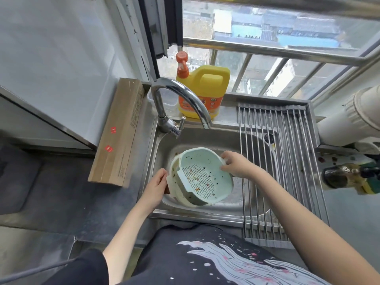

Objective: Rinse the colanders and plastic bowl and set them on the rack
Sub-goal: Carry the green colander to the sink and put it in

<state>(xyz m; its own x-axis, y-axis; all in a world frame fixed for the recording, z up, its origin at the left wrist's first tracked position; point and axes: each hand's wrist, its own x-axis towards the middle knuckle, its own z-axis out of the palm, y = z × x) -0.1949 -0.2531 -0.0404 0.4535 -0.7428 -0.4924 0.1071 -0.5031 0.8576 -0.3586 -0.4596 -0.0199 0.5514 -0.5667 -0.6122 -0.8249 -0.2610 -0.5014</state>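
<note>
The right hand (pixel 236 164) pinches the rim tab of the pale green colander (pixel 202 177), thumb on top and fingers curled beneath, and tips it up out of the cream outer vessel (pixel 174 182) nested under it. The left hand (pixel 157 187) grips the near rim of that cream vessel, fingers wrapped round its edge, steadying it against the pull. Whether the cream piece is the plastic bowl or a second colander I cannot tell, since the green one covers most of its inside. Both sit low in the sink (pixel 160 145), between the two hands, with food scraps stuck across the green colander's slotted floor.

The step in hand looks like separating the nested pieces so each can be rinsed. To do it well, the left hand should hold the cream vessel down and still while the right lifts the green one straight up and away from the left, not sideways, so the rims do not bind. The faucet (pixel 185 97) spout ends just beyond the right hand's fingertips, and no water shows running; its lever (pixel 181 124) lies ahead of the left hand, so that hand is the better one to free for it. Scraps are best flushed from the underside, slots facing the stream. The rack (pixel 287 161) lies just outside the right wrist, a short carry once the colander drains.
</note>
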